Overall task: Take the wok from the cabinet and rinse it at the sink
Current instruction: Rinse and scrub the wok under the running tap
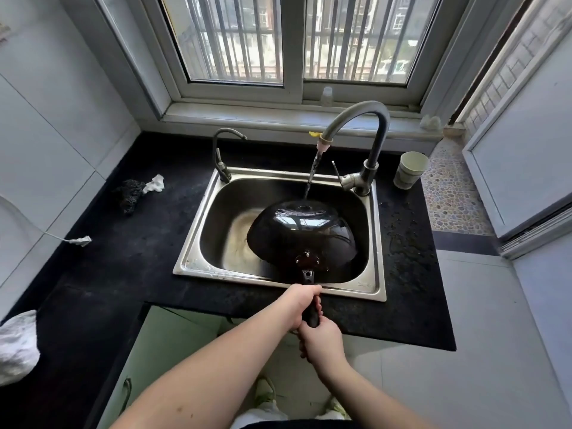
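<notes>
A black wok (301, 230) is turned bottom-up over the steel sink (198, 233), its wet outer side facing me. Its dark handle points toward me over the sink's front rim. My left hand (298, 303) grips the handle near the rim, and my right hand (320, 340) grips the handle's end just behind it. Water runs from the tall curved faucet (368, 131) and lands on the wok's far edge.
A smaller tap (221, 156) stands at the sink's back left. A pale cup (410, 170) sits right of the faucet. A dark scrubber (128, 193) and a white rag (154, 182) lie on the black counter (108, 274). Below the counter a cabinet door (164, 342) shows.
</notes>
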Tool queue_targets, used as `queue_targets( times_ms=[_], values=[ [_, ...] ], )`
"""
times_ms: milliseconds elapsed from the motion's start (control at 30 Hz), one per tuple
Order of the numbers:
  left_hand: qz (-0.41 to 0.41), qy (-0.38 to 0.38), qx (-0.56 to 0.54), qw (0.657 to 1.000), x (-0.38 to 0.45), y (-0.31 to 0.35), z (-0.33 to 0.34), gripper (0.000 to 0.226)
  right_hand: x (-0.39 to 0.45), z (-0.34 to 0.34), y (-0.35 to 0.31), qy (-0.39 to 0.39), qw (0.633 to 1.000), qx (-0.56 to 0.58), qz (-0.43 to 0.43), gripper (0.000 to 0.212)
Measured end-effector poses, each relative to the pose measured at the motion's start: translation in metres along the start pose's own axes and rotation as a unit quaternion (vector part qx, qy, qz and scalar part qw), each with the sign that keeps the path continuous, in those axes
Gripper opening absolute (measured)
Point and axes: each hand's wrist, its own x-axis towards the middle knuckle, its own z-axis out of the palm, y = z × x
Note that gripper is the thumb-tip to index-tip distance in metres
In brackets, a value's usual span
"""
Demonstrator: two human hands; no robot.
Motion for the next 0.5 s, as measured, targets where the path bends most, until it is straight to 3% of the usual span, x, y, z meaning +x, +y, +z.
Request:
queue_targets(
  times_ms=[167,267,500],
  values=[
    [0.033,-0.012,0.038,0.999,-0.005,0.011,-0.016,0.027,-0.002,0.008,-0.017,-0.044,0.994,0.096,0.025,0.005],
    [0.052,-0.023,0.077,0.995,-0.008,0.018,-0.027,0.028,-0.003,0.02,-0.024,-0.069,0.982,0.171,0.051,0.015],
    [0.03,-0.036,0.173,0.984,-0.023,0.038,-0.051,0.036,-0.001,0.047,-0.048,-0.11,0.922,0.346,0.136,0.025]
  ],
)
